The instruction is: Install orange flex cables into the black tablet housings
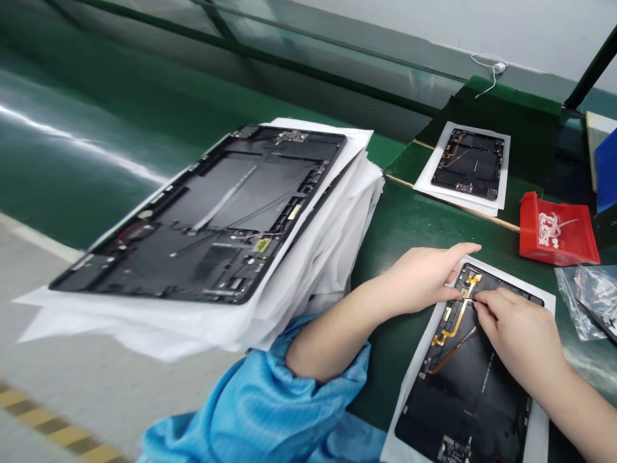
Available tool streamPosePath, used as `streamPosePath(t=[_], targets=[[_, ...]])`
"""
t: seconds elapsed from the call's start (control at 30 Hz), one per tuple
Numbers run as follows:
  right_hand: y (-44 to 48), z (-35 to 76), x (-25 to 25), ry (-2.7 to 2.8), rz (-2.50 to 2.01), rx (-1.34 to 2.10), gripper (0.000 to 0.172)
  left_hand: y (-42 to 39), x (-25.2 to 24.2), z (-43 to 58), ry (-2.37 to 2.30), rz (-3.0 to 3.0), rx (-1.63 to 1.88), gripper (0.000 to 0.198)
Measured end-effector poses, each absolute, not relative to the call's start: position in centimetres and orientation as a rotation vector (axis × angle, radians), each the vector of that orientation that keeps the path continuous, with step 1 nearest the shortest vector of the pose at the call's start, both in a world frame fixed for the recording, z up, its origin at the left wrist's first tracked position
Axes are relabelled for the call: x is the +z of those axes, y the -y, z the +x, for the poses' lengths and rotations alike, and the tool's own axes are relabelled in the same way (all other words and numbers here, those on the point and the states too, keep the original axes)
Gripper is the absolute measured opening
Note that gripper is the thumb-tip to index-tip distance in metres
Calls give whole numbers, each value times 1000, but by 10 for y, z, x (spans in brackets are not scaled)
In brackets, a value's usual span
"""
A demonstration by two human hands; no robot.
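A black tablet back cover [482, 386] lies inside up on white sheet material [414, 399], with an orange flat ribbon cable [461, 321] along its left side. Over the cover's upper left, my left hand [424, 280] has one finger stretched past the edge. Its thumb is lowered against the cover and other fingers are curled, so what it grips is hidden. From the right, my right hand [523, 328] pinches a thin dark cable [468, 298] that runs toward my left thumb. A brown-orange strip [450, 360] slants below the right fingertips.
On the left, a larger black cover [231, 193] tops a stack of white sheets [328, 238]. Another cover [470, 164] lies further back. To the right stand a red bin [576, 235] with small white pieces, a clear plastic bag [595, 296] and a blue box [607, 170].
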State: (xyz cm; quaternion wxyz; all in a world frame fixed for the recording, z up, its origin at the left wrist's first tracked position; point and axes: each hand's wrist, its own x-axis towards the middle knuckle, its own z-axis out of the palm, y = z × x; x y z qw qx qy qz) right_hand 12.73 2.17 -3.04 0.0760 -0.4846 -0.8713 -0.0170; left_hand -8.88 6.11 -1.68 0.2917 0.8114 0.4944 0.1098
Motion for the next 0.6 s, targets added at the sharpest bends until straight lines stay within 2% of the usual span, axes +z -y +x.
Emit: streamPosePath(t=[0.2,0.6], targets=[[-25,128,-26,2605,-1552,26,10,-62,-15,-87,-1372,2066,281,80],[-14,126,-15,2616,-1522,-99,9,-63,-11,-95,-1310,1807,257,80]])
